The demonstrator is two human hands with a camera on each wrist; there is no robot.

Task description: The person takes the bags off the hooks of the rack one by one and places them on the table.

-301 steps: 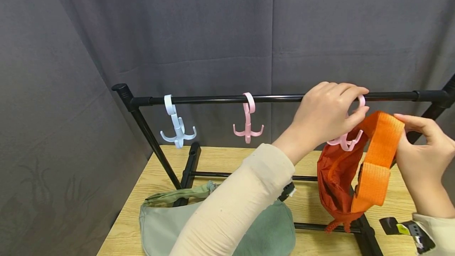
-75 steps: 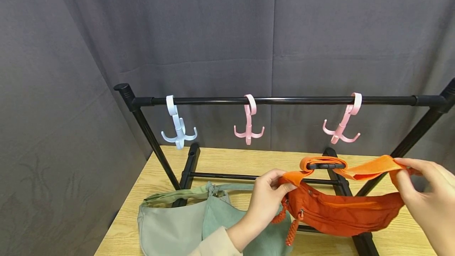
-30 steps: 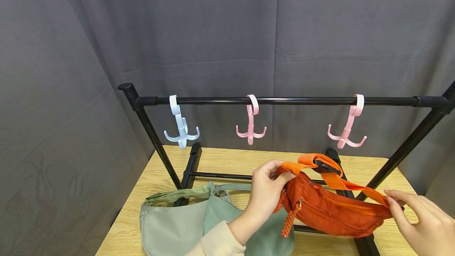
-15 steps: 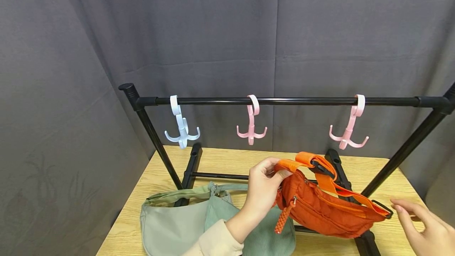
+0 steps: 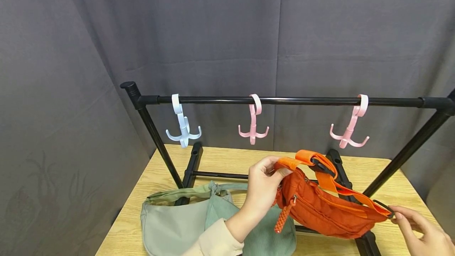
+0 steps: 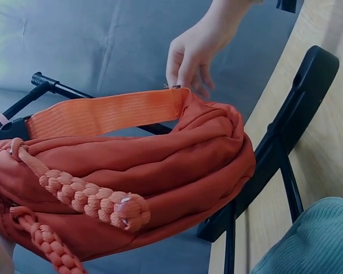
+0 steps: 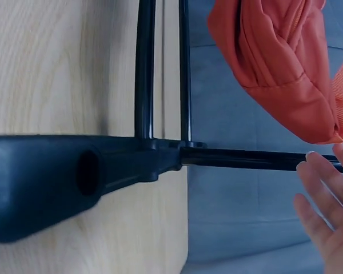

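An orange-red waist bag with a bright orange strap is held up in front of the rack, its right end lower than its left. My left hand pinches the strap at the bag's left end, thumb on top. At the other end, thumb and forefinger of my right hand pinch a black ring on the strap. A black buckle sits in the looped strap. Braided pulls hang from the zips in the left wrist view.
A black rack bar carries a light blue hook and two pink hooks, one central and one right. A grey-green bag lies on the wooden table at front left, overlapping the rack's base.
The waist bag came down from beside the right pink hook, which my left hand was holding. My right hand slid down, let go of the bag's right end, then pinched its black ring.
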